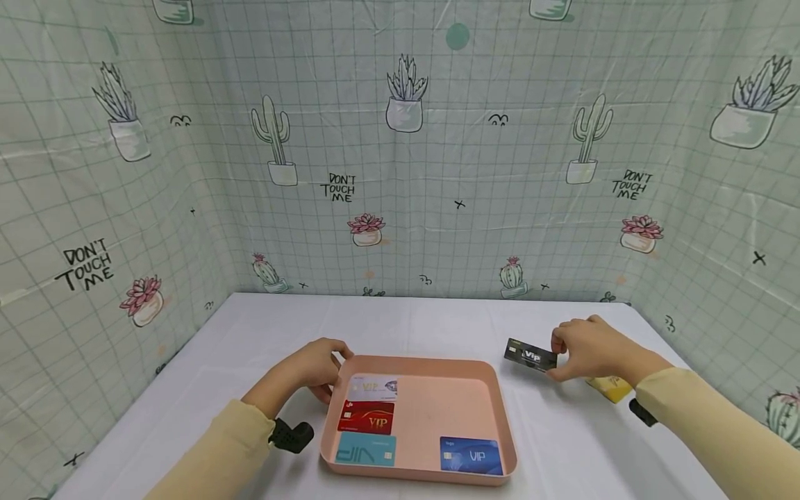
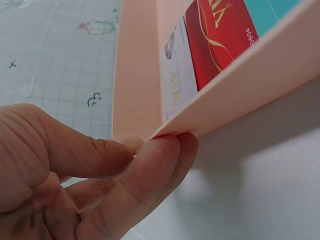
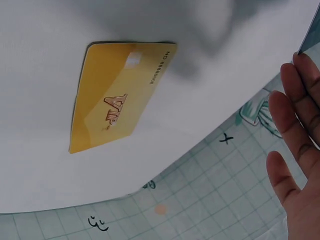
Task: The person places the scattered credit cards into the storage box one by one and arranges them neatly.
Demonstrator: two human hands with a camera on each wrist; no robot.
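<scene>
My left hand (image 1: 317,366) pinches the far left corner of a pink tray (image 1: 446,417) between thumb and fingers; the left wrist view shows the grip on its rim. Inside the tray, a white card (image 1: 369,388), a red card (image 1: 367,417) and a teal card (image 1: 362,449) form a column on the left side. A blue VIP card (image 1: 471,456) lies in the near right corner. Right of the tray, my right hand (image 1: 587,347) holds a black VIP card (image 1: 530,355) by its right end, above the table. Beneath that wrist lies a yellow VIP card (image 3: 117,95) on the table.
The white tabletop (image 1: 437,323) meets a patterned grid cloth (image 1: 437,167) at the back and on both sides. A dark band (image 1: 291,436) sits at the left wrist and another (image 1: 642,412) at the right wrist.
</scene>
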